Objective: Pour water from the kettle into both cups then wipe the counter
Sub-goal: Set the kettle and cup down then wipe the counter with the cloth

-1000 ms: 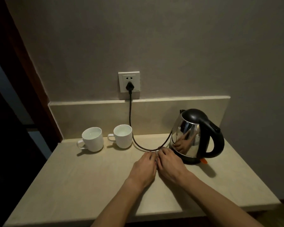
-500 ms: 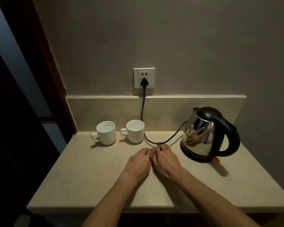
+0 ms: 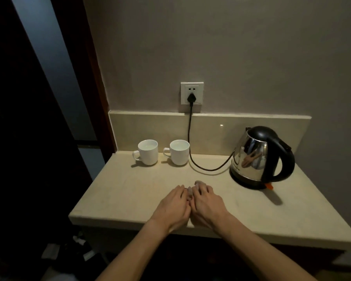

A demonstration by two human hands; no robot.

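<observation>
Both hands are being held palm-down on the beige desk (image 3: 118, 191), side by side near its front edge, with the thumbs and forefingers touching. The left hand (image 3: 173, 206) and the right hand (image 3: 208, 204) are being pressed over something small and greyish, of which only a bit is being shown between and past the fingertips (image 3: 199, 182); what it is cannot be told. Whether each grip is being closed on it or merely laid flat over it cannot be told either.

The kettle (image 3: 259, 157), steel-bodied with a black lid and handle, is being kept upright on its base at the right rear of the desk, well apart from the hands, which are being mirrored in its side. A black cord (image 3: 193, 161) is being run from it along the desk and up to a wall socket (image 3: 192, 95). Two white cups are being kept at the left rear: the left cup (image 3: 148, 152) and the right cup (image 3: 179, 152), just beside each other, handles turned left, each with pale liquid being shown inside.
</observation>
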